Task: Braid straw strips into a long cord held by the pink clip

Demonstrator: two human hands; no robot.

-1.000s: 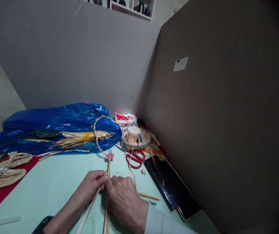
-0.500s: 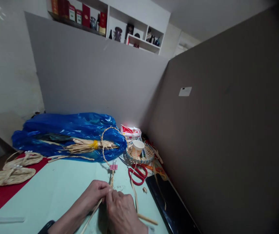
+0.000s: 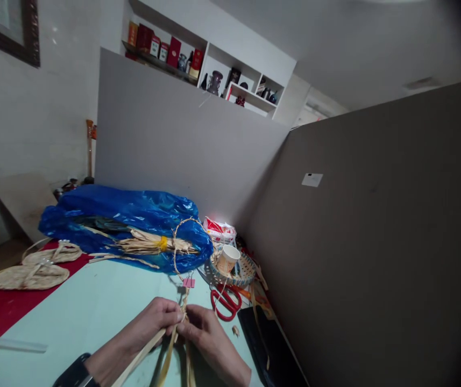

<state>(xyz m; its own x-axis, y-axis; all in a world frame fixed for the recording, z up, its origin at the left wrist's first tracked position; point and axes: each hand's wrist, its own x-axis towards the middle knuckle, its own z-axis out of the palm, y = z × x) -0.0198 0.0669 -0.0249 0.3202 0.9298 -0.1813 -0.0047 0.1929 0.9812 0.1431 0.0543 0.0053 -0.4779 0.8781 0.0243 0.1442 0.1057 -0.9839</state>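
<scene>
A straw braid (image 3: 185, 298) runs from a pink binder clip (image 3: 189, 282) down into my fingers. My left hand (image 3: 164, 313) pinches the braid from the left side. Pressed against the same spot from the right, my right hand (image 3: 204, 329) pinches the strands between thumb and fingers. Several loose straw strands (image 3: 167, 361) hang below both hands toward the near edge. Beyond the clip, a thin twisted cord (image 3: 175, 244) loops up over a blue plastic bag (image 3: 129, 207). The exact crossing of the strands is hidden by my fingertips.
Red-handled scissors (image 3: 226, 302) lie right of the braid, before a woven basket (image 3: 246, 271) with a paper cup (image 3: 228, 259). A straw bundle (image 3: 145, 243) rests on the bag. Straw sandals (image 3: 28, 277) lie left; a black flat object (image 3: 268, 344) lies right.
My right hand has turned from back-up to a side pinch on the braid, and the loose strands now hang more spread out. The camera view has tilted up and shifted left.
</scene>
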